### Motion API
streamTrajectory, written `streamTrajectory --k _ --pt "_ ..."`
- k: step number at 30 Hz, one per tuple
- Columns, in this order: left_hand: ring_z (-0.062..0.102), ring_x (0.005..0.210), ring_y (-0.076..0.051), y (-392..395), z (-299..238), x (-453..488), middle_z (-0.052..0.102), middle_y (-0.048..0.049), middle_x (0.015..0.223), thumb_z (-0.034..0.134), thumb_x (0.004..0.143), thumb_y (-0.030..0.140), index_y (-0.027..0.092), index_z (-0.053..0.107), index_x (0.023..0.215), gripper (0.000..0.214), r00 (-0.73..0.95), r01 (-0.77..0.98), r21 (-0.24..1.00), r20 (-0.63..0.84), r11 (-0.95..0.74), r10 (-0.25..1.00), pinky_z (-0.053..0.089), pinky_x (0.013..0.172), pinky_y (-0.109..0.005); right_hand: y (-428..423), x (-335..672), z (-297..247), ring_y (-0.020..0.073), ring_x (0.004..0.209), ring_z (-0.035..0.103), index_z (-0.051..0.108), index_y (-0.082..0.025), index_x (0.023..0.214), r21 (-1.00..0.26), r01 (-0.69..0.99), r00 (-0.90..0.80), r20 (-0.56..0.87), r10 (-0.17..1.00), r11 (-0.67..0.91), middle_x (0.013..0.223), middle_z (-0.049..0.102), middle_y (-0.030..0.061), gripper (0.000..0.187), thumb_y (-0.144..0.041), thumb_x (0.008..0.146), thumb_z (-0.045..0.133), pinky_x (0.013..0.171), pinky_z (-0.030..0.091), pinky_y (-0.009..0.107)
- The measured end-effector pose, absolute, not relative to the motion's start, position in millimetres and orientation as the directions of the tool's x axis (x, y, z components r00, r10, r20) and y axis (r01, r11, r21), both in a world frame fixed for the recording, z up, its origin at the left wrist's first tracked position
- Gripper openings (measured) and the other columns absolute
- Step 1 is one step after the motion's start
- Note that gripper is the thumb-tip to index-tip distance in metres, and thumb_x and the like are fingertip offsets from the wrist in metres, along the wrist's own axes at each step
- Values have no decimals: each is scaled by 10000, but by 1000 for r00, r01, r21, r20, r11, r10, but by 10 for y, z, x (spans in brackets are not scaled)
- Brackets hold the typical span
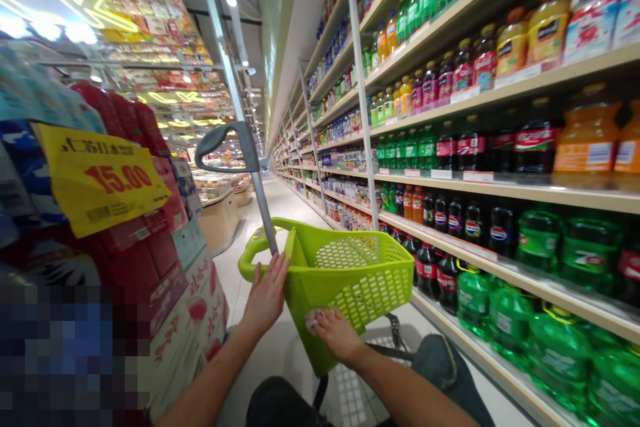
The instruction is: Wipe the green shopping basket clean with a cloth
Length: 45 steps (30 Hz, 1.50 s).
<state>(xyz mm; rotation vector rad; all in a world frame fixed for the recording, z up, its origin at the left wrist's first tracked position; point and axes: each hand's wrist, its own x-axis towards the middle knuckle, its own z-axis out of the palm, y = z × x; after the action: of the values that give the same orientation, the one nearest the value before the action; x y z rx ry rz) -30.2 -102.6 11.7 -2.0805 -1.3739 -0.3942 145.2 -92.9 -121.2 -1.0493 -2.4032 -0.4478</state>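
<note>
A lime-green plastic cart basket (350, 263) with perforated sides stands in front of my knees. It is joined to a slanted grey metal pole (263, 203) that carries a dark grey loop handle (227, 147). My left hand (267, 290) lies against the basket's rim by the foot of the pole, fingers stretched out. Lower down, my right hand (340, 333) presses a small crumpled whitish wipe (314, 321) onto the basket's solid end wall. The fingers are bent over the wipe, hiding part of it.
Shelves of bottled drinks (470, 147) run along the right side. Close on the left is a stack of boxes (170, 293) with a yellow price sign (103, 177). A tiled aisle (273, 193) stretches ahead, with a display counter (217, 220) to its left.
</note>
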Motion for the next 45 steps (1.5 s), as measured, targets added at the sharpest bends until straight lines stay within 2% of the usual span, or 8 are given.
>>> streamTrajectory --k 7,11,14,20,27,34,40,45 --pt "263 1298 -179 -919 49 33 367 -70 1377 302 719 64 137 381 1285 576 480 868 -326 352 -375 804 109 1091 -415 -740 1602 -748 234 1185 395 427 -200 1257 14 812 -424 701 573 584 1295 464 80 401 -116 866 393 941 354 421" --pt "263 1298 -204 -922 18 107 378 -88 1368 333 720 88 110 403 1269 554 413 895 -326 350 -304 841 127 1085 -431 -837 1694 -1197 210 915 571 559 -191 1104 -19 867 -390 597 701 498 1050 627 79 306 -101 827 464 753 466 342" --pt "268 1296 -200 -921 1 122 376 -81 1369 324 716 86 99 400 1269 559 406 898 -331 366 -291 837 132 1084 -439 -896 1872 -1477 185 780 600 612 -179 1014 -39 890 -352 578 737 455 924 664 68 272 -67 795 495 675 478 289" --pt "271 1295 -190 -859 -96 302 376 -70 1369 319 713 86 125 392 1280 573 457 875 -355 387 -328 801 127 1086 -441 -690 2197 -998 200 1153 421 430 -178 1259 -170 899 -178 699 692 403 1280 469 86 425 -77 847 401 955 360 350" --pt "217 1315 -185 -904 -158 326 305 -39 1404 312 709 95 149 391 1284 582 473 859 -370 314 -353 823 127 1084 -443 -856 2365 -1416 216 866 589 605 -170 1037 -210 944 -135 457 879 254 976 634 103 310 -47 786 470 765 463 326" --pt "215 1316 -196 -828 -210 488 304 -56 1405 333 686 93 134 337 1313 629 478 858 -362 305 -364 824 95 1086 -449 -714 2674 -1048 204 1140 431 454 -190 1244 -253 921 -54 670 741 296 1280 466 88 511 -17 777 341 942 353 350" --pt "182 1325 -193 -817 -256 530 254 -70 1419 329 665 85 109 320 1318 654 469 859 -356 261 -367 844 95 1086 -465 -806 2765 -1454 215 957 557 589 -201 1079 -261 951 -46 407 912 164 1095 603 91 405 -34 771 386 815 426 322" --pt "193 1322 -185 -805 -221 603 262 -67 1417 321 675 86 109 320 1318 644 472 866 -322 270 -383 839 86 1090 -458 -803 2929 -1407 198 1086 489 516 -205 1191 -277 938 -41 516 856 211 1237 516 73 518 5 743 363 894 384 300"
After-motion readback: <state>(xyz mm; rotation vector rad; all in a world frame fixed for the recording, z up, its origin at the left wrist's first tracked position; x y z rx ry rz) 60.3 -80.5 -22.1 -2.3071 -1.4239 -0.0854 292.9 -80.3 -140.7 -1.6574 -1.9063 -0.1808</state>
